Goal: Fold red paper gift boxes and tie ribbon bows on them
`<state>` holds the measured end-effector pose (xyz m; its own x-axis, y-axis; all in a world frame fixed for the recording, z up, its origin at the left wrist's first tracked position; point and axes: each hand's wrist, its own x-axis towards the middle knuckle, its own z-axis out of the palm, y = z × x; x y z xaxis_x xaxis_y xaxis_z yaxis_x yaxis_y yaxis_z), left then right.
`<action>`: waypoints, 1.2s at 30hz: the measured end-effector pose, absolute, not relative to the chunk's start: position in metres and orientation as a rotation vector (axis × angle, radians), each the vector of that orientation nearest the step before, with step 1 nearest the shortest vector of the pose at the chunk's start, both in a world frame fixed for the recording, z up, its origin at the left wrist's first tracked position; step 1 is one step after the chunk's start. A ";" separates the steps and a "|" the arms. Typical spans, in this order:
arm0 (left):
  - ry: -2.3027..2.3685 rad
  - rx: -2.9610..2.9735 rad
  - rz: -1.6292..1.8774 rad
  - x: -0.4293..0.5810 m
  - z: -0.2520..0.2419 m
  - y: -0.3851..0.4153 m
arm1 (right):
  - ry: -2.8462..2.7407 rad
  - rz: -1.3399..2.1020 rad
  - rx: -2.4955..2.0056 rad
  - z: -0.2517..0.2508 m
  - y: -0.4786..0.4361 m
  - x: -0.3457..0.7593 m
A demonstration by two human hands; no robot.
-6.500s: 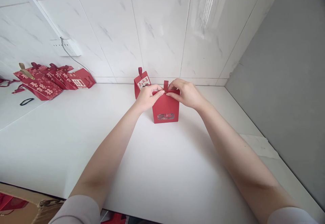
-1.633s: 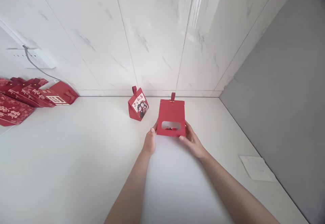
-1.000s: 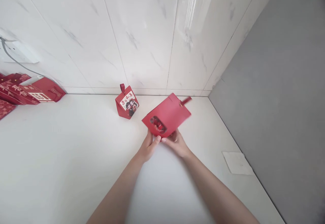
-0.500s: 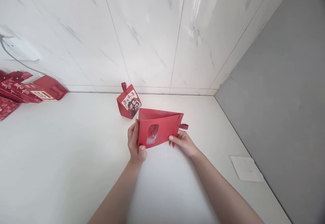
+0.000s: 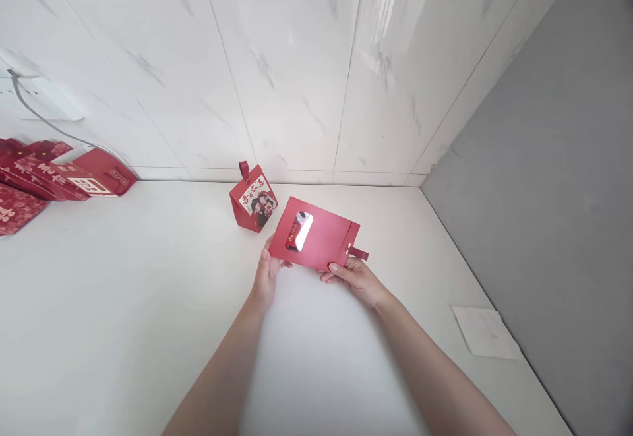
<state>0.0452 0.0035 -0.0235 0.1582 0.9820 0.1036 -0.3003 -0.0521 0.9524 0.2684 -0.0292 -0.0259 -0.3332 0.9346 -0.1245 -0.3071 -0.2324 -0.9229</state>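
Note:
Between my two hands is a red gift box point(image 5: 324, 235), tilted so that its broad face with a clear window looks up at me. Something red shows through the window, and a ribbon loop sticks out at the right end. My left hand point(image 5: 268, 274) holds the left end, its fingers partly hidden under the box. The thumb of my right hand point(image 5: 359, 279) presses on the lower right corner, with the fingers beneath. Just behind and to the left stands a small red gift box point(image 5: 253, 198) with a ribbon loop and a printed label of two cartoon figures.
Several red patterned boxes point(image 5: 103, 175) lie at the far left against the tiled wall, below a white socket point(image 5: 52, 99) with a grey cable. A white square plate point(image 5: 485, 332) lies on the white table point(image 5: 148, 304) at the right, near a grey panel point(image 5: 554, 179).
The box has turned so that its windowed face points upward; its open side no longer shows. My left hand has shifted its grip at the left end. My right hand stays at the right corner.

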 end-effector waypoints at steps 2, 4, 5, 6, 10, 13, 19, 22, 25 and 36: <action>0.827 1.107 1.269 0.047 -0.021 0.003 | -1.071 1.713 -0.909 -0.025 -0.029 0.268; 0.829 1.080 1.282 0.049 -0.019 0.004 | -1.098 1.701 -0.915 -0.022 -0.030 0.267; 0.834 1.059 1.284 0.049 -0.017 0.004 | -1.121 1.693 -0.920 -0.021 -0.030 0.267; 0.841 1.035 1.280 0.050 -0.016 0.005 | -1.149 1.680 -0.924 -0.020 -0.031 0.266; 0.871 0.957 1.261 0.053 -0.013 0.008 | -1.252 1.628 -0.911 -0.018 -0.033 0.263; 0.868 0.912 1.291 0.053 -0.013 0.010 | -1.252 1.633 -0.891 -0.021 -0.034 0.261; 0.854 0.844 1.325 0.053 -0.018 0.012 | -1.247 1.622 -0.898 -0.021 -0.034 0.261; 0.872 0.827 1.343 0.054 -0.015 0.009 | -1.242 1.604 -0.918 -0.020 -0.034 0.261; 0.893 0.792 1.362 0.056 -0.010 0.006 | -1.225 1.610 -0.941 -0.020 -0.034 0.260; 0.886 0.817 1.322 0.057 0.001 0.003 | -1.267 1.584 -0.948 -0.018 -0.036 0.259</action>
